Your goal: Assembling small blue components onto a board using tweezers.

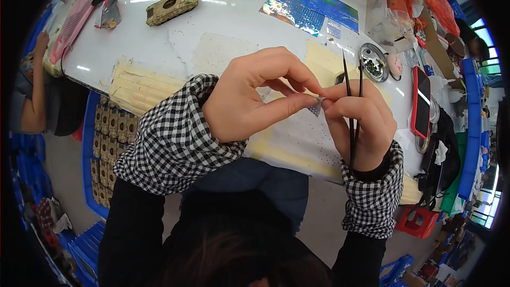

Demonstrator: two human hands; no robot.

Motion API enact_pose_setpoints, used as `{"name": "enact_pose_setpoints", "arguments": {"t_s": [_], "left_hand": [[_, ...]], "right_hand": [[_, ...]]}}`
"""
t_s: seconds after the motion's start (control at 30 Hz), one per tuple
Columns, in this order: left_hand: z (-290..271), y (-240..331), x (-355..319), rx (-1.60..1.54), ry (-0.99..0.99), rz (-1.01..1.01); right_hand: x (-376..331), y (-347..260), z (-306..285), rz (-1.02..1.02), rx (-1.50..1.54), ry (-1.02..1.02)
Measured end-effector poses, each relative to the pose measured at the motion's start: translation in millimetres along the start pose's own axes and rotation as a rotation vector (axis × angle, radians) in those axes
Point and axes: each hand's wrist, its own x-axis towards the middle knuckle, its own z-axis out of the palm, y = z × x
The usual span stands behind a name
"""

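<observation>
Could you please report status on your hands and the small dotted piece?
Left hand pinching small dotted piece. Right hand close against it, holding black tweezers. Round metal dish beyond right hand, seemingly out of the way.

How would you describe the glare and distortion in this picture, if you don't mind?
In the head view, white glare streaks lie on the tabletop either side of the camouflage case; the phone catches a pale reflection; the shiny blue sheet gleams unevenly; surroundings bend toward a dark, rounded rim; the small piece by the left hand is too tiny to judge for sharpness.
</observation>
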Motion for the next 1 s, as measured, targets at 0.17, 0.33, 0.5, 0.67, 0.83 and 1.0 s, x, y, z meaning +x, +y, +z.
{"name": "enact_pose_setpoints", "arguments": {"t_s": [0.17,0.33,0.5,0.67,0.83,1.0], "left_hand": [[-0.3,2.5,1.0,0.228,0.029,0.161],[2.0,-1.4,3.1,0.273,0.026,0.223],[2.9,-2.9,1.8,0.174,0.036,0.193],[2.3,-0.2,3.3,0.229,0.046,0.234],[4.5,0.7,1.2,0.278,0.089,0.255],[5.2,0.9,-0.5,0.338,0.110,0.247]], "right_hand": [[-1.4,-0.7,1.3,0.021,0.021,0.004],[-1.3,-0.8,0.6,0.026,0.032,-0.003],[-1.9,-2.7,0.2,0.072,0.071,-0.002],[-3.1,-0.8,-0.3,0.081,0.073,-0.005],[-3.4,-0.6,1.7,0.080,0.075,-0.001],[-2.7,-2.7,3.5,0.102,0.117,-0.019]]}}
